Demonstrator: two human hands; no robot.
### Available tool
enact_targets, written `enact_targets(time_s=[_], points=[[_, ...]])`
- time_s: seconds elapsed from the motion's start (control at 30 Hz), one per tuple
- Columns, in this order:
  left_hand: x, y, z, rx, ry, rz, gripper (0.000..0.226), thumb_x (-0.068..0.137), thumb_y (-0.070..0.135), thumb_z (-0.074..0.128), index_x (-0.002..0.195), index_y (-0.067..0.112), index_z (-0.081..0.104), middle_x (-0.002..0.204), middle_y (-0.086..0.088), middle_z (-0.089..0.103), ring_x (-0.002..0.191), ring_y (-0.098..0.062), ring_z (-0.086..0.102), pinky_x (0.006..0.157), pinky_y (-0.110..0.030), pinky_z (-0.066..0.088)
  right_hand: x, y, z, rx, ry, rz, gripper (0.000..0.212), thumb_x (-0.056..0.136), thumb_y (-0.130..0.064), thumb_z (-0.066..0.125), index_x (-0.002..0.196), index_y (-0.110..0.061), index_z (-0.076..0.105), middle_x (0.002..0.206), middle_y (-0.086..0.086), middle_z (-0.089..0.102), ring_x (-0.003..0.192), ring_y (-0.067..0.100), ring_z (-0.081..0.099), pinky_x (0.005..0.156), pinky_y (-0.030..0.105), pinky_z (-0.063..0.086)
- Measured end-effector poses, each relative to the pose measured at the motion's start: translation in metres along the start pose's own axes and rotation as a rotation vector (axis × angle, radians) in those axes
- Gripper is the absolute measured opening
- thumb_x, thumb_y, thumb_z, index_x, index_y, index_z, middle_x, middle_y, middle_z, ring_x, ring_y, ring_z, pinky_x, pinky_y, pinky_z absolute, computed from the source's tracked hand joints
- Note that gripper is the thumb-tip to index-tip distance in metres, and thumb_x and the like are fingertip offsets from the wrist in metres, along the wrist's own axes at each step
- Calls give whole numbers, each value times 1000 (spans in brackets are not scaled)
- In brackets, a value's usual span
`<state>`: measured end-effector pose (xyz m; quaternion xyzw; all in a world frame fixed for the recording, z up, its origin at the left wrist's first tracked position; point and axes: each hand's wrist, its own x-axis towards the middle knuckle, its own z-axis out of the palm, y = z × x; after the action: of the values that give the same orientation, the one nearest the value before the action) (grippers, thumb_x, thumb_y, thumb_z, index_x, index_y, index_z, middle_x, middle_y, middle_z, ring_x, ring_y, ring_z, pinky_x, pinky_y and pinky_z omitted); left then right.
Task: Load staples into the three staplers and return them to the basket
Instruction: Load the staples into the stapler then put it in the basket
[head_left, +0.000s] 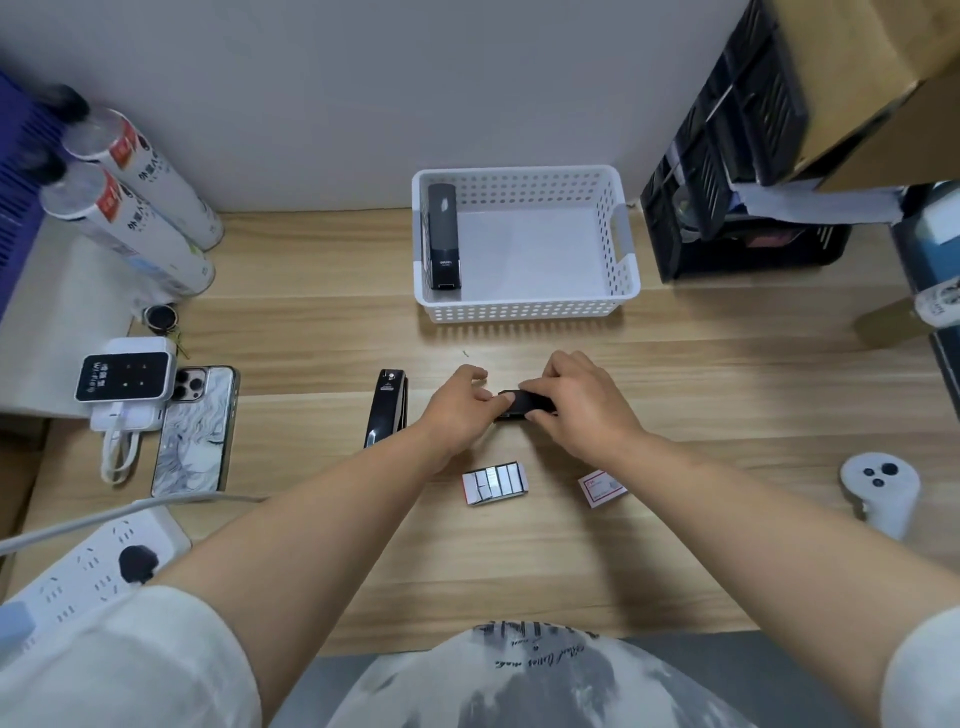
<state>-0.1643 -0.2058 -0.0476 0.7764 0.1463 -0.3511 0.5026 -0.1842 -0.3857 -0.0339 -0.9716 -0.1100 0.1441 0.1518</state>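
A black stapler (521, 404) is held over the middle of the wooden desk. My right hand (582, 400) wraps over its right part, and my left hand (460, 408) pinches its left end with the thumb on top. Most of this stapler is hidden by my fingers. A second black stapler (387, 406) lies on the desk just left of my left hand. A third black stapler (444, 236) lies along the left wall inside the white perforated basket (524, 312). An open box of staples (495, 481) sits below my hands, its lid (601, 486) to the right.
At the left are a phone (195, 431), a small white device with cable (124, 384), a power strip (88, 571) and two white tubes (140, 208). A black crate (737, 171) stands right of the basket. A white controller (880, 491) lies at the right.
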Motion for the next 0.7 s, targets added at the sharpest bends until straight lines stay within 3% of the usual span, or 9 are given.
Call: enact_targets(time_s=[0.1, 0.2, 0.27, 0.37, 0.47, 0.6, 0.7], points=[[7, -3, -2, 24, -2, -17, 48, 92, 35, 72, 131, 15, 51, 97, 0, 64, 89, -20, 59, 97, -43, 52, 0, -1, 1, 5, -68, 52, 33, 89, -35, 66, 122, -30, 65, 107, -2, 52, 109, 22, 47, 87, 42, 46], [10, -2, -5, 48, -3, -37, 45, 90, 38, 73, 124, 17, 53, 89, 3, 61, 85, -20, 58, 88, -38, 50, -4, 4, 2, 7, -135, 135, 43, 88, -30, 66, 130, -26, 56, 118, 0, 50, 116, 23, 45, 88, 42, 49], [11, -3, -4, 81, 11, -51, 44, 89, 40, 74, 122, 18, 53, 96, -1, 64, 89, -23, 61, 86, -37, 50, -7, 11, 5, -7, -150, 178, 42, 88, -25, 65, 128, -23, 54, 120, 1, 49, 117, 24, 44, 84, 42, 51], [12, -1, -2, 71, 27, -71, 44, 88, 38, 76, 120, 18, 54, 108, -11, 67, 102, -31, 65, 99, -45, 52, -9, 20, 8, -25, -123, 174, 33, 87, -17, 63, 119, -20, 55, 116, 1, 48, 113, 23, 44, 75, 40, 52], [9, 3, 0, 56, 42, -84, 40, 89, 34, 76, 120, 16, 57, 122, -16, 64, 113, -32, 64, 101, -49, 52, -6, 29, 5, -36, -129, 111, 26, 86, -15, 62, 111, -18, 55, 111, 0, 49, 109, 23, 44, 72, 41, 52], [2, 9, 0, -13, -27, -102, 35, 92, 35, 71, 124, 23, 62, 132, -7, 59, 116, -24, 60, 95, -43, 57, -2, 42, -4, 19, -132, 13, 18, 87, -23, 66, 104, -19, 59, 104, -2, 52, 104, 23, 48, 77, 40, 49], [-2, 26, -2, -82, -82, -104, 45, 85, 48, 75, 125, 30, 65, 133, 3, 60, 122, -18, 56, 99, -42, 55, 5, 56, -27, 120, -131, -71, 17, 85, -21, 68, 102, -23, 65, 96, -5, 53, 96, 22, 53, 76, 35, 45]])
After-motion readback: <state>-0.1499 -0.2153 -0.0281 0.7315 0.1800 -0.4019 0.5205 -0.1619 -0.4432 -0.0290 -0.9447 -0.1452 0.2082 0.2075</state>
